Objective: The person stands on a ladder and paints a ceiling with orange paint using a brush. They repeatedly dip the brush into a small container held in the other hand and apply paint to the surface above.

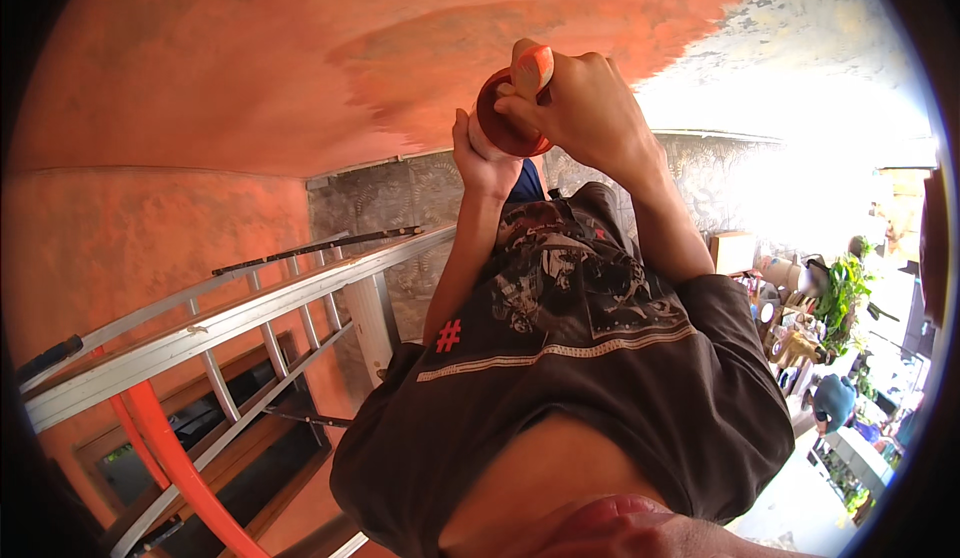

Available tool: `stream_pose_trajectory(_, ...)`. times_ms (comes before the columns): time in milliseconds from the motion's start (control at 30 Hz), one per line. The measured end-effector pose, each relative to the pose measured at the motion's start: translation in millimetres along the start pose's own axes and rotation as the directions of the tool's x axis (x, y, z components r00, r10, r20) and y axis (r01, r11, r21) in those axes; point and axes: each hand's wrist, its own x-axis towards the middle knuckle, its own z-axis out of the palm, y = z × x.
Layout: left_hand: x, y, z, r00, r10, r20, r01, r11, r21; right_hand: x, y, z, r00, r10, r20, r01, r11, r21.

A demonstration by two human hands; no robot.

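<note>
In front of my chest, a round paint container (482, 138) with a reddish-orange rim and dark red inside is tilted so its mouth shows. My left hand (484, 166) is wrapped round its side from below. Over the mouth, my right hand (592, 103) is closed round what looks like a paintbrush (540, 62), its orange-smeared end showing above the thumb. The brush's other end is hidden by the fingers and the container. Beyond both hands rises a wall (420, 33) with streaky orange paint.
An aluminium ladder (230, 330) slants across the left, beside an orange curved bar (180, 468) and a wood-framed window (190, 448). Patchy white wall (800, 33) shows at upper right. Patterned grey cladding (400, 198) lies below the orange. Plants (845, 293) and clutter stand at far right.
</note>
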Motion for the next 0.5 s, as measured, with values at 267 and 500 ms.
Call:
stream_pose_trajectory(267, -4.9, 2.3, -6.7, 1.000, -0.020, -0.020, 0.020, 0.999, 0.035, -3.2, -1.0, -8.4, 0.998, 0.066, -0.002, -0.066, 0.994, 0.084)
stream_pose_trajectory(500, -4.8, 4.7, 4.3, 0.999, -0.001, -0.033, 0.002, 0.999, 0.047, -9.0, 0.0, -22.1, 0.954, -0.268, -0.136, 0.277, 0.959, 0.057)
